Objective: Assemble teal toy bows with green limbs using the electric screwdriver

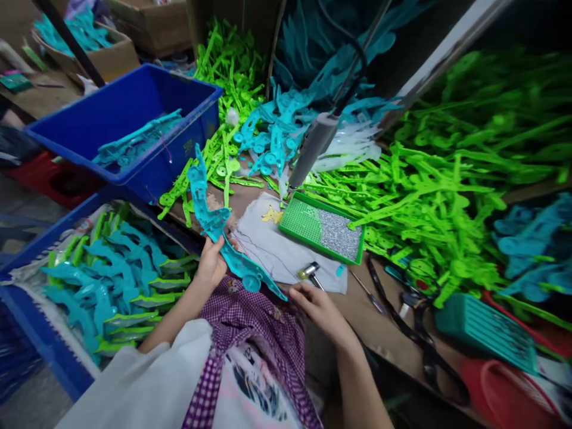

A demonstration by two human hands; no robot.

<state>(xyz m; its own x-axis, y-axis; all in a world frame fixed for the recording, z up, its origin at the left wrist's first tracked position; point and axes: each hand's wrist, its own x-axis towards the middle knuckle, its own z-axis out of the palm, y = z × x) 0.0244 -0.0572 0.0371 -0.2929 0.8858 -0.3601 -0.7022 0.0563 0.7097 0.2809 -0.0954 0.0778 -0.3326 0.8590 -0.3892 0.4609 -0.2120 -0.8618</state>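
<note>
My left hand (212, 262) is closed around a long turquoise plastic moulding (214, 220), gripping it near its middle. The moulding slants across my lap, its open, ribbed side facing up and a round disc near the lower end. Close to that pointed lower tip is my right hand (315, 304), thumb and fingers pinched together. Whether they touch the tip or hold something small cannot be made out. A small hammer (309, 271) lies on a white cloth (268, 256) just beyond the right hand. On the cloth's far side sits a green tray (324, 229) of small silvery pieces.
A grey powered screwdriver (313, 149) hangs over the tray. Loose green parts (415, 196) and turquoise parts (277, 131) are heaped behind. Blue bins (152, 80) stand at left, the nearer holding assembled pieces (116, 268). Scissors (420, 328), a screwdriver (369, 292) and a teal basket (485, 333) lie right.
</note>
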